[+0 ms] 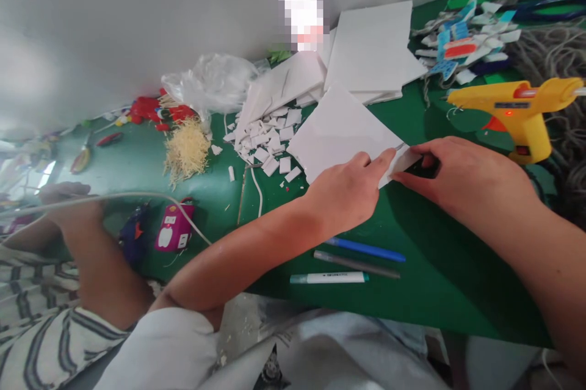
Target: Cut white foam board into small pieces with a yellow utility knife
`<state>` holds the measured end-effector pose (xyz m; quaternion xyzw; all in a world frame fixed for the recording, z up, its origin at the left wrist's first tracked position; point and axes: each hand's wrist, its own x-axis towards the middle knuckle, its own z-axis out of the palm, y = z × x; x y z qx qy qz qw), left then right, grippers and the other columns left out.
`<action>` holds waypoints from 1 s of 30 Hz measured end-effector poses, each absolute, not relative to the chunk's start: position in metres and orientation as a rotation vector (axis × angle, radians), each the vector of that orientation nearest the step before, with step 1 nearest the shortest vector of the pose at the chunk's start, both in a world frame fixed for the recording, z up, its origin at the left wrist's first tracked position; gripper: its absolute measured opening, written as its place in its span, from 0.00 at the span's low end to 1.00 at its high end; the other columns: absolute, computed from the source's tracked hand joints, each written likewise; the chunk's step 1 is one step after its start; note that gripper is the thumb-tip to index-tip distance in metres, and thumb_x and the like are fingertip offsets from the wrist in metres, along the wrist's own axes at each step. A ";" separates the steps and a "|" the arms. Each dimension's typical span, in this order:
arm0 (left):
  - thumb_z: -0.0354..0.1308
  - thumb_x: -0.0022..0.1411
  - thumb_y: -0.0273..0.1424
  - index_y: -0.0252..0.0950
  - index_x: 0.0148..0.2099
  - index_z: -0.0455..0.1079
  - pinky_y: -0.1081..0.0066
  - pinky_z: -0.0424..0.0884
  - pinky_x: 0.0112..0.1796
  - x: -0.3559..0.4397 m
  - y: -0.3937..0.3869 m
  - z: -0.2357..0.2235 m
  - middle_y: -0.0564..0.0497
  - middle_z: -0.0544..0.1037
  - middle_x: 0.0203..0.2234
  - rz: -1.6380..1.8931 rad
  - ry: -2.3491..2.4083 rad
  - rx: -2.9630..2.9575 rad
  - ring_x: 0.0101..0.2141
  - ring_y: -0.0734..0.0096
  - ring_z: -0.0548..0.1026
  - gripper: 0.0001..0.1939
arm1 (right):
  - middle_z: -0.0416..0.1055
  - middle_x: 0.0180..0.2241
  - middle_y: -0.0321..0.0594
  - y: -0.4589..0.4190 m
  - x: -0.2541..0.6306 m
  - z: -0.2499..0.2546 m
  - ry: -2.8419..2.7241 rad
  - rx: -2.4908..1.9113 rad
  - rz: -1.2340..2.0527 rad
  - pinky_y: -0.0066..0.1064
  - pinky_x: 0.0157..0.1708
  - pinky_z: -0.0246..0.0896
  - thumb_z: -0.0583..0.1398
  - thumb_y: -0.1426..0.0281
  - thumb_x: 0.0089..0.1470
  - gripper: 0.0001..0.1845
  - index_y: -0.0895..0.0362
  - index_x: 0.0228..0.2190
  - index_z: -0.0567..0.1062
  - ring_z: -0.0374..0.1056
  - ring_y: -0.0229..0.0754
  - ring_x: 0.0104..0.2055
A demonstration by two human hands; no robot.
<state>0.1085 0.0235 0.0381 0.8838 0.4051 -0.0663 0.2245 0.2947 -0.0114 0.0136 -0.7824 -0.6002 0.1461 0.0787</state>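
Note:
My left hand (350, 188) and my right hand (462, 179) meet over the green table (439, 268). Both pinch the near corner of a white foam sheet (336, 130) that lies flat in front of me. The left thumb and fingers press on the sheet's edge; the right fingertips close on a small white strip (403, 161) at that same corner. Something dark sits under the right palm; I cannot make it out.
A yellow glue gun (517, 110) stands at right, its red light on. Cut white foam squares (270, 140), larger foam sheets (370, 48), a plastic bag (210, 82) and straw-like shreds (187, 149) lie behind. Three pens (352, 262) lie near me. Another person's arm (91, 256) rests at left.

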 end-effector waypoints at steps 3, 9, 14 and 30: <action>0.48 0.72 0.23 0.40 0.78 0.52 0.59 0.75 0.47 0.110 0.026 0.040 0.39 0.76 0.50 -0.167 1.118 2.432 0.48 0.49 0.80 0.35 | 0.74 0.39 0.42 -0.013 0.295 0.015 -1.857 -2.360 0.420 0.38 0.35 0.58 0.65 0.54 0.53 0.21 0.53 0.43 0.81 0.68 0.47 0.36; 0.52 0.69 0.22 0.34 0.76 0.55 0.53 0.74 0.48 0.123 0.023 0.047 0.35 0.77 0.49 -0.186 1.146 2.384 0.48 0.43 0.80 0.35 | 0.67 0.35 0.43 -0.017 0.287 0.026 -2.189 -2.423 0.250 0.36 0.30 0.49 0.58 0.53 0.65 0.20 0.55 0.43 0.80 0.67 0.48 0.37; 0.59 0.65 0.19 0.31 0.74 0.59 0.56 0.76 0.47 0.132 0.017 0.052 0.34 0.77 0.47 -0.182 1.137 2.364 0.48 0.42 0.81 0.37 | 0.69 0.37 0.47 -0.011 0.273 0.041 -2.320 -2.564 0.317 0.34 0.28 0.46 0.53 0.55 0.70 0.22 0.58 0.45 0.78 0.69 0.50 0.40; 0.52 0.70 0.20 0.34 0.78 0.46 0.68 0.77 0.37 0.112 0.002 0.062 0.39 0.76 0.49 -0.574 1.183 2.602 0.42 0.59 0.83 0.39 | 0.67 0.28 0.47 -0.017 0.300 0.004 -2.396 -2.073 -0.037 0.36 0.26 0.49 0.56 0.54 0.64 0.22 0.58 0.35 0.79 0.65 0.49 0.30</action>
